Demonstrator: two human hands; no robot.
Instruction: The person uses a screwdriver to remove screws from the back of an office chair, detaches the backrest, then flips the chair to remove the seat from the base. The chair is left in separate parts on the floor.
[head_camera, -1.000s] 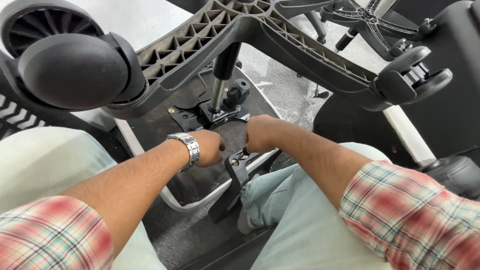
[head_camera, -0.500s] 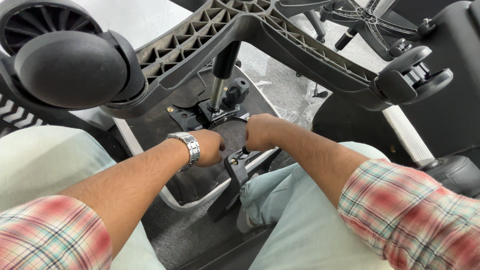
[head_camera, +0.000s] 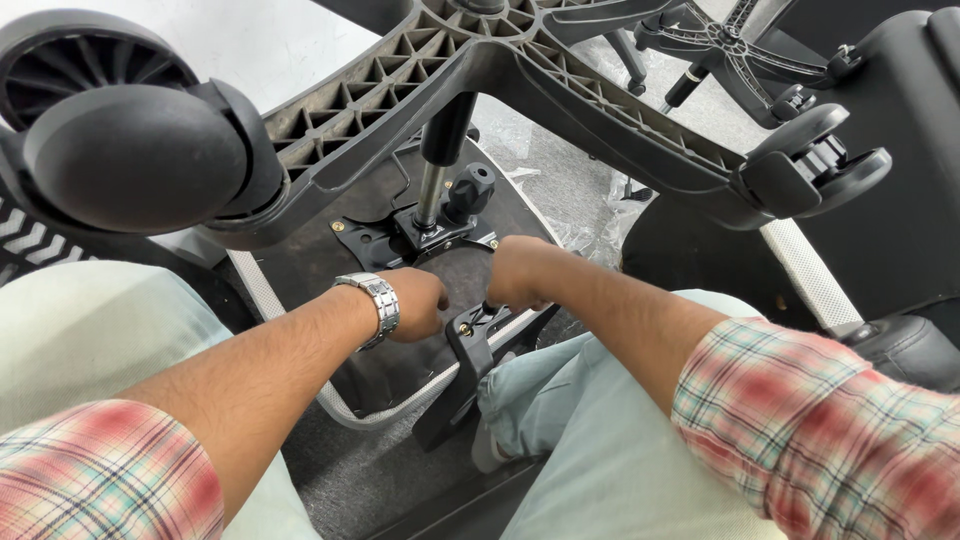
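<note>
1. Lying upturned across the lap, an office chair is seen from below: the five-armed star base (head_camera: 560, 70) is already mounted on the gas column (head_camera: 440, 150), and the column is seated in the black mechanism plate (head_camera: 400, 235) under the seat (head_camera: 330, 270).
2. Casters are already fitted to the base arms; a large one (head_camera: 130, 150) is close to the camera on the left, and another (head_camera: 820, 160) is seen on the right.
3. A round tension knob (head_camera: 470, 190) is in place beside the column.
4. The left hand (head_camera: 415, 305), below a metal wristwatch (head_camera: 375, 305), is curled shut against the seat underside near the plate; what it grips cannot be told, since the fingers are turned away.
5. The right hand (head_camera: 515, 270) is clenched just above a black bracket (head_camera: 470, 345) at the seat's edge; a small dark part seems to be pinched, though it is hidden by the fingers.
6. Judged from this, the main assembly is largely done, and only work at the bracket is left.
7. A second chair base (head_camera: 740, 40) is seen on the floor beyond.
</note>
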